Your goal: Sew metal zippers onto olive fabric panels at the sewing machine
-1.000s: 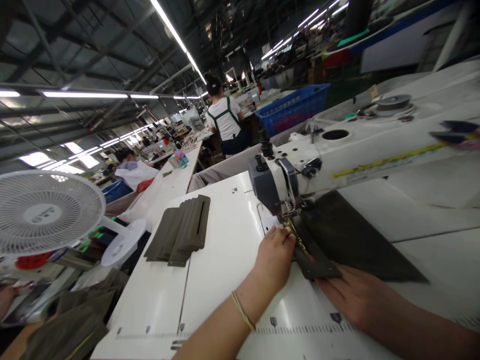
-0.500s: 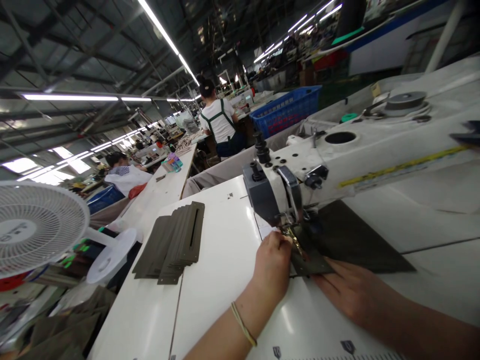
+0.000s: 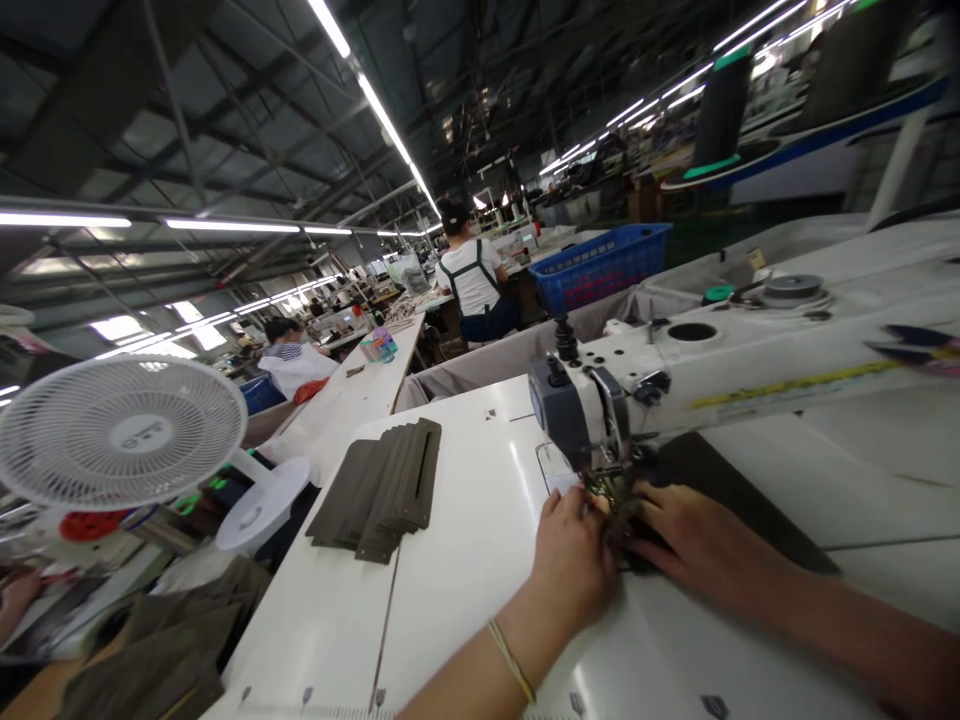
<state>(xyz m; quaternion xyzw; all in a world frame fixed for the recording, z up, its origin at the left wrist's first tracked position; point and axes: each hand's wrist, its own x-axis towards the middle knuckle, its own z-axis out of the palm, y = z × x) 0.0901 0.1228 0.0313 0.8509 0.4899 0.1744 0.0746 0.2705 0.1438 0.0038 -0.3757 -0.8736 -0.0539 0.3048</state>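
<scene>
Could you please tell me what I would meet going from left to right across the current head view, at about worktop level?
White fan → stack of dark pieces → left hand → right hand → dark-bladed scissors.

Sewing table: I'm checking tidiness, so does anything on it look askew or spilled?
Nothing looks spilled on the table. The dark panels left of the sewing machine look slightly askew: they overlap in an uneven fan, not squared.

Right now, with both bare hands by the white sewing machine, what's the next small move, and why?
I'd probably ease the dark olive fabric flat with the bare right hand: it looks bunched up between that hand and the left hand, close to the white sewing machine's head.
</scene>
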